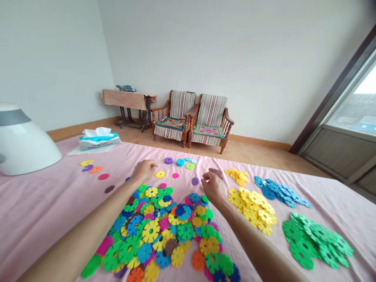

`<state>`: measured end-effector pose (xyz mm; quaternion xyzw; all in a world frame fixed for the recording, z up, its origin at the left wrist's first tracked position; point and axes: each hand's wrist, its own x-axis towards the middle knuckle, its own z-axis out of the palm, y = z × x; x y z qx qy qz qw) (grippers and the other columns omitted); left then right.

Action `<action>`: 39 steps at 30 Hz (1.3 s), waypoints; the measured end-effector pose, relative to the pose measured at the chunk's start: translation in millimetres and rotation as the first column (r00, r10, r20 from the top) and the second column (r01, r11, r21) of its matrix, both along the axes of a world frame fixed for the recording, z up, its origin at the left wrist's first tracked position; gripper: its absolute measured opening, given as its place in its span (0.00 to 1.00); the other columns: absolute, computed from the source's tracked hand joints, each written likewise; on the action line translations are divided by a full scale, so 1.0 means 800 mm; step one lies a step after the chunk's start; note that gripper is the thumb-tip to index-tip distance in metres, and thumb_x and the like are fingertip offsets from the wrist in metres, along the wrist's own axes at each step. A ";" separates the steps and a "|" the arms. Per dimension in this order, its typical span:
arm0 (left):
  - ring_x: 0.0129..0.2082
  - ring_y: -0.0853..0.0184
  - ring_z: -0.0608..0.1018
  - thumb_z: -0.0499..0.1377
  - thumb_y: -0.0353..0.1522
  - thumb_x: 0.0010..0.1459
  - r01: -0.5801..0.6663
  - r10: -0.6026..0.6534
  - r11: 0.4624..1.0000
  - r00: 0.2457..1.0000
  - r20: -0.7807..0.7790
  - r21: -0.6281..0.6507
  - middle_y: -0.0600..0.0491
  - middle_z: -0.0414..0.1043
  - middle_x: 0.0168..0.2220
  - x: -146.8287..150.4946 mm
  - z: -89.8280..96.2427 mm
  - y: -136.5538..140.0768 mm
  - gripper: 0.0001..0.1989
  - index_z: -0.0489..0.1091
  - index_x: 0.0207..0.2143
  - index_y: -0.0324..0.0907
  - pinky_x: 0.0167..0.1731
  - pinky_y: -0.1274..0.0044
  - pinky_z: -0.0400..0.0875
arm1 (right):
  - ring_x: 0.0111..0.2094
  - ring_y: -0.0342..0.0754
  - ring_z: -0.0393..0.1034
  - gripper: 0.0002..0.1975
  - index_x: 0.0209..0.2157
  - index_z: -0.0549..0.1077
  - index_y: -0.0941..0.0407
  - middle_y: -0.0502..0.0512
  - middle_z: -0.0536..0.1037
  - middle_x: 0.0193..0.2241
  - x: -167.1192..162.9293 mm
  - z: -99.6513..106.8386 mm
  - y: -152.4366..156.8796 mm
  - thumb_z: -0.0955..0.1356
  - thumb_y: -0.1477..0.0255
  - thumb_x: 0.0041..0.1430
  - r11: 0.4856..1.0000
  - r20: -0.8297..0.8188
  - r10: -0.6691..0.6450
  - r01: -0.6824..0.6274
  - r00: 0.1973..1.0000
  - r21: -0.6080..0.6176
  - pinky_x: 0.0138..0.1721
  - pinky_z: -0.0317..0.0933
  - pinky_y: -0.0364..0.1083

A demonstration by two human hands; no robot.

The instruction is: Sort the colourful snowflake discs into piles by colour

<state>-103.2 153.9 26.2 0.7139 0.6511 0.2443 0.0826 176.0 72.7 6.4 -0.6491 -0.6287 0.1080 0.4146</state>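
Two curled: left hand (146, 169), right hand (212, 186), can't tell what either grip has | mixed disc pile (151, 231) close in | blue heap (282, 192), green heap (317, 241) apart, presumably keeping colours unmixed

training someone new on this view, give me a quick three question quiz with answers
1. Which pile lies farthest right in the picture: a) blue, b) green, c) yellow?
2. True or false: the tissue box is left of the left hand in the picture.
3. Fill in: the brown discs lie right by the ____ hand.

Key:
1. b, the green pile
2. True
3. right hand
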 end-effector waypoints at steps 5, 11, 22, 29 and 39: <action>0.33 0.65 0.78 0.55 0.27 0.49 0.077 -0.078 0.996 0.996 -0.052 -0.033 0.54 0.79 0.34 -0.017 -0.007 -0.010 0.11 0.76 0.32 0.43 0.31 0.80 0.68 | 0.25 0.44 0.67 0.07 0.30 0.72 0.56 0.52 0.75 0.28 0.023 -0.007 -0.078 0.63 0.69 0.55 0.994 -0.018 0.108 -0.108 0.994 -0.005 0.27 0.58 0.42; 0.39 0.63 0.76 0.58 0.31 0.49 0.229 -0.229 0.973 0.966 -0.118 -0.009 0.51 0.77 0.41 -0.004 -0.017 -0.012 0.13 0.76 0.38 0.44 0.40 0.79 0.65 | 0.22 0.43 0.62 0.11 0.31 0.73 0.55 0.50 0.71 0.22 0.041 -0.027 -0.144 0.62 0.66 0.58 0.998 -0.066 0.053 -0.055 0.996 -0.032 0.24 0.55 0.42; 0.35 0.61 0.75 0.54 0.32 0.55 0.255 -0.249 0.967 0.957 -0.150 0.024 0.49 0.74 0.28 0.015 -0.014 -0.015 0.10 0.70 0.23 0.42 0.40 0.75 0.63 | 0.21 0.42 0.61 0.10 0.28 0.72 0.55 0.48 0.68 0.21 0.040 -0.056 -0.148 0.62 0.67 0.58 0.995 -0.172 0.091 -0.097 0.981 -0.026 0.22 0.52 0.41; 0.33 0.64 0.73 0.48 0.31 0.57 0.283 -0.282 0.955 0.959 -0.032 0.092 0.51 0.71 0.29 0.064 0.017 -0.064 0.11 0.67 0.25 0.41 0.32 0.78 0.63 | 0.21 0.42 0.60 0.10 0.28 0.71 0.55 0.47 0.67 0.21 0.040 -0.054 -0.146 0.62 0.67 0.58 0.995 -0.170 0.096 -0.101 0.981 -0.018 0.23 0.52 0.41; 0.25 0.69 0.71 0.53 0.33 0.56 0.599 -0.554 0.799 0.768 0.321 -0.052 0.54 0.73 0.25 0.174 0.017 -0.186 0.10 0.73 0.26 0.42 0.26 0.79 0.61 | 0.24 0.43 0.63 0.12 0.33 0.72 0.56 0.49 0.70 0.23 0.030 -0.032 -0.163 0.63 0.62 0.60 0.982 -0.324 0.188 -0.187 0.927 0.035 0.26 0.56 0.41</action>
